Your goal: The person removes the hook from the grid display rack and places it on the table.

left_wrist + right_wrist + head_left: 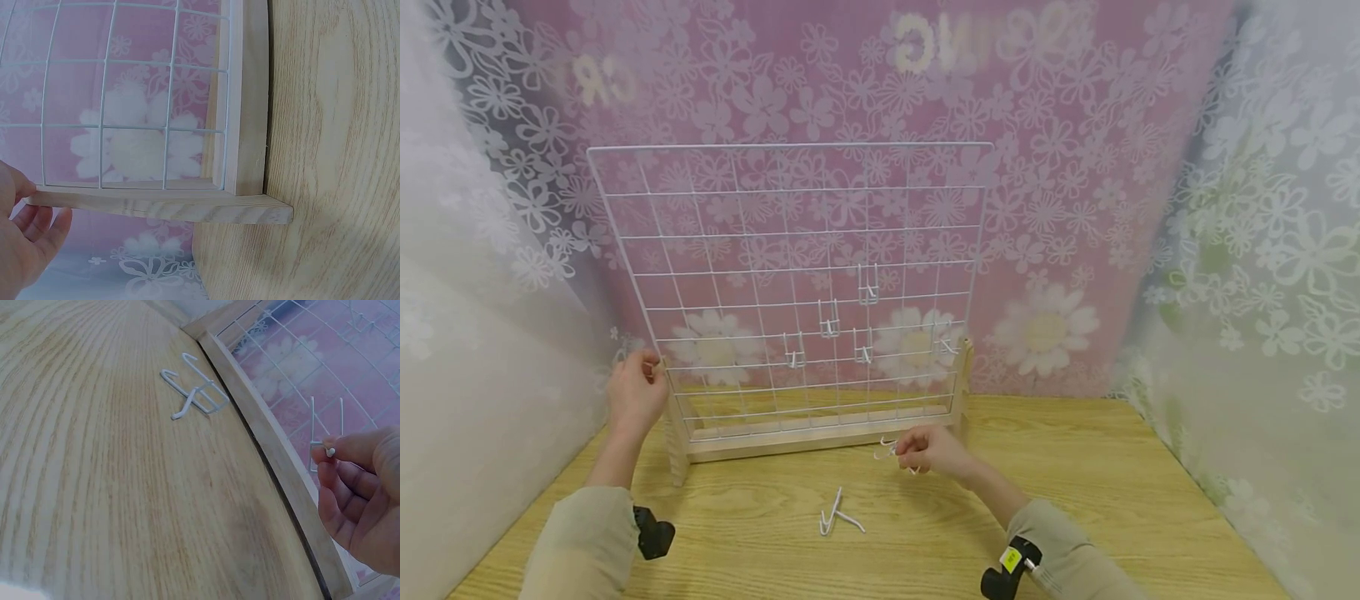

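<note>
Left hand (636,396) is steadying the white wire grid panel (790,275) at its wooden post | right hand (362,494) fingers are pinching a white wire hook (326,434) beside the frame | five hooks hanging; loose hooks (838,517) waiting on the bench (1075,483).

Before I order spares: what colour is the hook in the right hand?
White hook; right wrist view shows it best.

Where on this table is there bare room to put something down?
The wooden table lies bare right of the right hand, up to the curtain, and along the near edge between the sleeves. It is crowded in front of the grid rack, where loose hooks lie and both hands work.
</note>
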Available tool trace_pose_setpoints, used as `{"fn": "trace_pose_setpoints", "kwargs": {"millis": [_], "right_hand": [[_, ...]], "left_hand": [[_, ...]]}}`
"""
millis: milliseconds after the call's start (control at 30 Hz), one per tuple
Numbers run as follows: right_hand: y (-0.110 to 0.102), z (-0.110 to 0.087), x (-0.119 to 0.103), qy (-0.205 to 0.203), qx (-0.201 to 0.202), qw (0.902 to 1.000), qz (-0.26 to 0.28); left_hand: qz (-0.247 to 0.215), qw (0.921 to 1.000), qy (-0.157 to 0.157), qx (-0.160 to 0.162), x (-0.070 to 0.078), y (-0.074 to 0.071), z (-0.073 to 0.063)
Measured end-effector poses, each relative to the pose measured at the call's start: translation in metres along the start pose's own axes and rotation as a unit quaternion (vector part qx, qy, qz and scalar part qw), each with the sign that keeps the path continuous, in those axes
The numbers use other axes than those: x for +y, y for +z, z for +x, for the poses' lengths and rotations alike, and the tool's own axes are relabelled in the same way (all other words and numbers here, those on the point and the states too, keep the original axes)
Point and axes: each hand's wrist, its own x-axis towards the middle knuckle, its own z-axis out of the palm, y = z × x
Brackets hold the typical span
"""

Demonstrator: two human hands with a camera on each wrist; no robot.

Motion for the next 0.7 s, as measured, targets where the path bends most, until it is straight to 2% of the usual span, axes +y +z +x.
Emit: {"fn": "trace_pose_setpoints", "kwargs": {"millis": [267, 700], "right_hand": [[0.005, -0.005, 0.008, 0.002, -0.025, 0.9996, 0.013], [0.019, -0.007, 0.018, 0.001, -0.045, 0.9986, -0.028]], "left_hand": [[0.003, 1.0, 0.0, -0.003, 0.001, -0.001, -0.001], [0.003, 1.0, -0.003, -0.006, 0.0, 0.0, 0.0]]}}
